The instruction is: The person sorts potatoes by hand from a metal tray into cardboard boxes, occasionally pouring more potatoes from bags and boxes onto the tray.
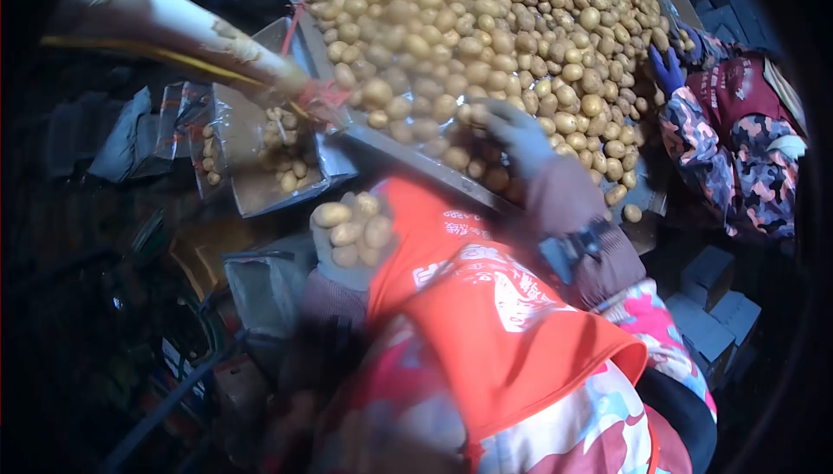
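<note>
My left hand, in a pale glove, is cupped around several small potatoes in front of the red apron. Over the near edge of a large potato heap is my right hand, gloved in grey and smeared by motion. Its fingers are bent around a potato at the fingertips. Other potatoes lie just below and beside it, against the table's rim.
A plastic-lined carton with some potatoes stands left of the table. A white pole slants above it. At the right, a co-worker's blue-gloved hand touches the heap. Cardboard boxes sit at lower right.
</note>
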`<state>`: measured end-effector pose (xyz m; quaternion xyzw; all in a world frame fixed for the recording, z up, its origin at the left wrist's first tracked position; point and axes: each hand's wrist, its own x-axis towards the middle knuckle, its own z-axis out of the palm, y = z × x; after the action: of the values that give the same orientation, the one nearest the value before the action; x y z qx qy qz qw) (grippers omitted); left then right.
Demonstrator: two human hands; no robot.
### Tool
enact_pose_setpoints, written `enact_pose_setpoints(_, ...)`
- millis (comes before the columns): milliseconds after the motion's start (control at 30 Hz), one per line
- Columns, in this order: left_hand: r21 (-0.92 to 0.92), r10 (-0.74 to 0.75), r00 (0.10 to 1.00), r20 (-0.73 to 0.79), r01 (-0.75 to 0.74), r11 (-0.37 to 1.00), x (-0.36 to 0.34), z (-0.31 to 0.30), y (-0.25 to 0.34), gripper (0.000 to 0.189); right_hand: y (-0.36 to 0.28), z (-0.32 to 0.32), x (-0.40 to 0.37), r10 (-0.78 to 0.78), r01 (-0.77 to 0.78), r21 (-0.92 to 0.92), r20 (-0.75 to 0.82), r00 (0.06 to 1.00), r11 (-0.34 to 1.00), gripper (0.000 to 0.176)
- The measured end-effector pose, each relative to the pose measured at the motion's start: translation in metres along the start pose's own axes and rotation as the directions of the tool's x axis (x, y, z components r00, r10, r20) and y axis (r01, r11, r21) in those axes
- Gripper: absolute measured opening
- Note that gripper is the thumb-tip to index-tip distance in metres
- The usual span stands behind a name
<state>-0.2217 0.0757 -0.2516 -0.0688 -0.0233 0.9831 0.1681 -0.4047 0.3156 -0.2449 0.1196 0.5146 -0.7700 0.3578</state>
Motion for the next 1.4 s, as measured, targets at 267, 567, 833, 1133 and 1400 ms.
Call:
enact_pose_setpoints(267,-0.037,-0.124,0.988,0.089,0.128,0.991,0.054,0.0,0.023,0.014,0.021,-0.087,-0.085,-0.041,0.081,0.195,-0.2,0.979,0.977,0.04)
enact_pose_setpoints(567,0.16,0.129,0.976,-0.177,-0.101,0.982,-0.004,-0.013,0.084,0.011,0.038,0.031,-0.071,0.152,-0.153,0.134,0.02,0.988,0.979,0.032)
enact_pose_setpoints(833,0.228,0.471,0.846,-0.248,-0.422,0.878,-0.117,-0.01,0.141,0.008,0.06,0.219,0.014,0.345,-0.235,-0.33,0.33,0.878,0.914,0.026)
enact_pose_setpoints(1133,0.154,0.713,0.671,-0.203,-0.697,0.701,-0.258,-0.064,0.152,0.006,0.074,0.482,0.087,0.137,0.374,-0.517,0.706,0.695,0.77,0.028)
enact_pose_setpoints(1400,0.215,0.775,0.524,-0.353,-0.761,0.612,-0.283,-0.071,0.194,0.012,0.105,0.315,0.1,0.282,0.166,-0.694,0.483,0.829,0.7,0.037)
